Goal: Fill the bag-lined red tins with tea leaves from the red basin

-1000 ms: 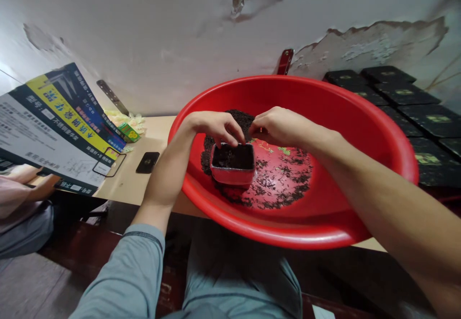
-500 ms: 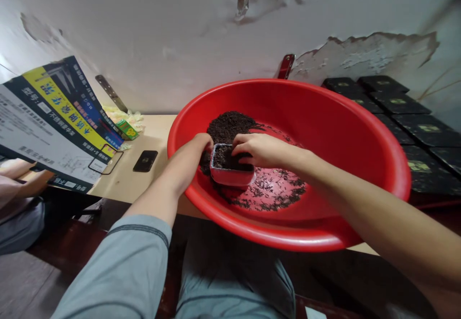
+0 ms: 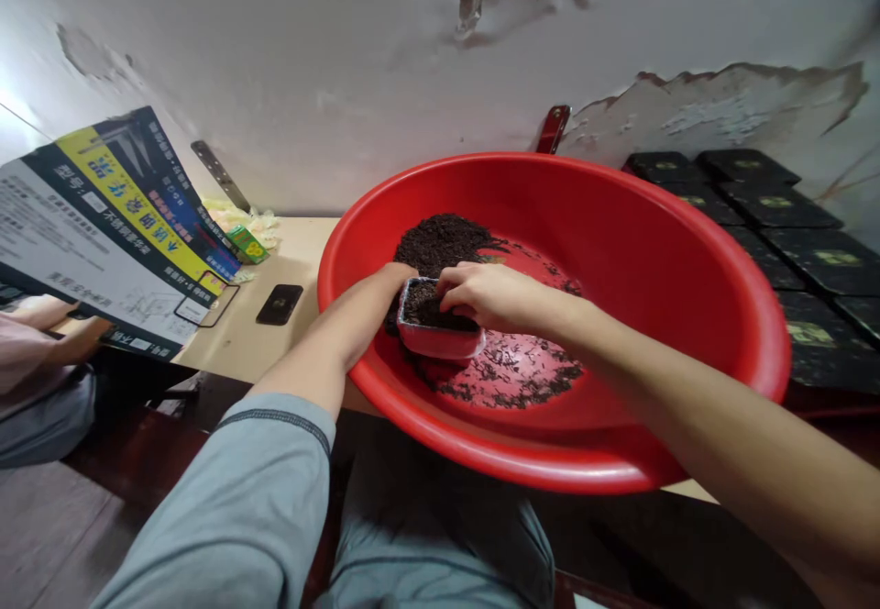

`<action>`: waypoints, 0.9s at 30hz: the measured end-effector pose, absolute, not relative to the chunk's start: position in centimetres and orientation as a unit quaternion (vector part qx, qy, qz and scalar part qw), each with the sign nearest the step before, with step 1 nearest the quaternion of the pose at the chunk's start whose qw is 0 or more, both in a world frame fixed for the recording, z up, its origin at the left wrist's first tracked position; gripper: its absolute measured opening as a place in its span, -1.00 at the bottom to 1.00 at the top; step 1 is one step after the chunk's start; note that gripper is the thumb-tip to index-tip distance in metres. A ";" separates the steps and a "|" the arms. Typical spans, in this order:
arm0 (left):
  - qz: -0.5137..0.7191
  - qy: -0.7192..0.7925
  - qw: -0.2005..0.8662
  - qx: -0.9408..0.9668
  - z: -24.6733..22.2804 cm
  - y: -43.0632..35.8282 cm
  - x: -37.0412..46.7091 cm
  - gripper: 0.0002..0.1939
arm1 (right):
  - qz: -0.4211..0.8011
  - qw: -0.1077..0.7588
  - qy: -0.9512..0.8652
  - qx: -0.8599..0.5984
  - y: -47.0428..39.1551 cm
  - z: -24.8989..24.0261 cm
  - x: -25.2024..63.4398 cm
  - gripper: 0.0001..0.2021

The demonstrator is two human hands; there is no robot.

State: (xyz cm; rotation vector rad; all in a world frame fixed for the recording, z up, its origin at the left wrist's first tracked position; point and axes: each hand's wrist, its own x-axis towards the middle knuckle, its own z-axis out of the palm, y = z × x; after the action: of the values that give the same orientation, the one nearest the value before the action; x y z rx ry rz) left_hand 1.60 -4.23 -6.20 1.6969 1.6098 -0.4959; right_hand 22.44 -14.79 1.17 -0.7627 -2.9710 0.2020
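Observation:
A large red basin (image 3: pixel 619 215) holds a heap of dark, loose shreds (image 3: pixel 444 238), with more scattered over its floor. Inside it, near the left, is a small rectangular tin (image 3: pixel 440 340) filled with the same dark material. My left hand (image 3: pixel 399 277) is at the tin's left side; its fingers are hidden behind the tin's edge and the heap. My right hand (image 3: pixel 471 293) rests over the tin's right part, fingers bent down onto the material inside. Whether those fingertips pinch any shreds is too small to tell.
Several black tins (image 3: pixel 818 256) stand stacked at the right by the wall. Left of the basin lie a dark lid (image 3: pixel 280 304), a green box (image 3: pixel 246 244) and a wire frame (image 3: pixel 230 306). A printed cardboard sheet (image 3: pixel 116 233) stands before another person's hands (image 3: pixel 79 338).
My right hand has shifted slightly left over the tin, its fingers still bent onto the contents. The camera view has moved a little.

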 end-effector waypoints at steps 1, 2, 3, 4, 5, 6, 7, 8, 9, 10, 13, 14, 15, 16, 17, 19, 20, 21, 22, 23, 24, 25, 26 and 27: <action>-0.198 0.631 0.368 0.654 -6.1 -3.7 1.5 -0.78 | 0.067 0.041 -0.966 -0.247 -14.7 1.2 22.5 -0.71; -0.198 0.631 0.368 0.653 -5.8 -3.2 1.3 -0.78 | 0.069 0.050 -0.966 -0.246 -14.6 1.2 22.5 -0.70; -0.193 0.627 0.368 0.659 -5.3 -2.8 1.1 -0.76 | 0.071 0.060 -0.965 -0.246 -14.5 1.2 22.5 -0.70; -0.185 0.621 0.366 0.668 -4.7 -2.4 0.9 -0.74 | 0.076 0.067 -0.964 -0.247 -14.4 1.2 22.5 -0.71; -0.178 0.616 0.362 0.677 -3.9 -2.2 0.8 -0.71 | 0.082 0.068 -0.963 -0.249 -14.3 1.2 22.5 -0.72; -0.172 0.614 0.356 0.683 -2.9 -2.1 0.6 -0.69 | 0.090 0.063 -0.962 -0.249 -14.1 1.2 22.6 -0.73; -0.163 0.612 0.348 0.691 -1.8 -2.2 0.5 -0.68 | 0.098 0.056 -0.963 -0.246 -13.9 1.3 22.7 -0.74; -0.154 0.606 0.339 0.703 -0.6 -2.4 0.5 -0.66 | 0.104 0.056 -0.963 -0.242 -13.7 1.4 22.9 -0.74; -0.139 0.596 0.328 0.720 0.7 -3.0 0.6 -0.66 | 0.105 0.071 -0.962 -0.241 -13.4 1.6 23.2 -0.74; -0.117 0.579 0.312 0.744 2.0 -3.7 0.8 -0.65 | 0.101 0.099 -0.960 -0.241 -13.1 1.8 23.6 -0.74; -0.082 0.514 0.280 0.807 5.0 -6.5 2.0 -0.65 | 0.082 0.192 -0.944 -0.254 -12.1 2.6 25.1 -0.77; -0.084 0.491 0.277 0.822 5.7 -7.4 2.5 -0.65 | 0.078 0.205 -0.940 -0.261 -11.9 2.8 25.5 -0.78; -0.089 0.471 0.275 0.833 6.2 -8.2 3.0 -0.65 | 0.075 0.209 -0.938 -0.268 -11.7 2.9 25.9 -0.78; -0.098 0.455 0.274 0.842 6.5 -8.9 3.4 -0.65 | 0.073 0.206 -0.937 -0.273 -11.5 3.0 26.2 -0.79; -0.106 0.446 0.272 0.846 6.6 -9.4 3.8 -0.66 | 0.069 0.201 -0.937 -0.278 -11.5 3.0 26.4 -0.79; -0.120 0.439 0.271 0.848 6.7 -9.9 4.3 -0.67 | 0.063 0.189 -0.937 -0.287 -11.4 3.0 26.4 -0.80; -0.126 0.439 0.274 0.846 6.7 -10.0 4.4 -0.67 | 0.060 0.183 -0.937 -0.291 -11.5 3.0 26.4 -0.80; -0.132 0.439 0.282 0.843 6.6 -10.0 4.5 -0.67 | 0.059 0.177 -0.937 -0.295 -11.6 2.9 26.3 -0.81; -0.136 0.438 0.293 0.839 6.6 -10.0 4.4 -0.67 | 0.058 0.172 -0.937 -0.298 -11.7 2.9 26.2 -0.81; -0.140 0.435 0.307 0.835 6.6 -9.9 4.4 -0.67 | 0.058 0.168 -0.938 -0.298 -11.7 2.9 26.1 -0.81; -0.142 0.432 0.322 0.830 6.6 -9.8 4.2 -0.66 | 0.058 0.165 -0.939 -0.298 -11.8 2.9 26.0 -0.82; -0.142 0.429 0.339 0.825 6.6 -9.7 4.1 -0.66 | 0.057 0.163 -0.939 -0.297 -11.9 2.9 25.9 -0.82; -0.139 0.426 0.356 0.820 6.5 -9.6 3.9 -0.66 | 0.056 0.161 -0.940 -0.296 -12.0 2.9 25.8 -0.82; -0.135 0.422 0.372 0.816 6.4 -9.4 3.8 -0.66 | 0.055 0.160 -0.940 -0.296 -12.0 2.9 25.8 -0.81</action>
State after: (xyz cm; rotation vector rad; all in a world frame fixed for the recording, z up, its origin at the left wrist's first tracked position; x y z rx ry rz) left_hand 3.80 -9.45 6.36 2.0902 1.0817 -0.3462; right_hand 25.79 -11.98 2.92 -0.8452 -2.6861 0.1558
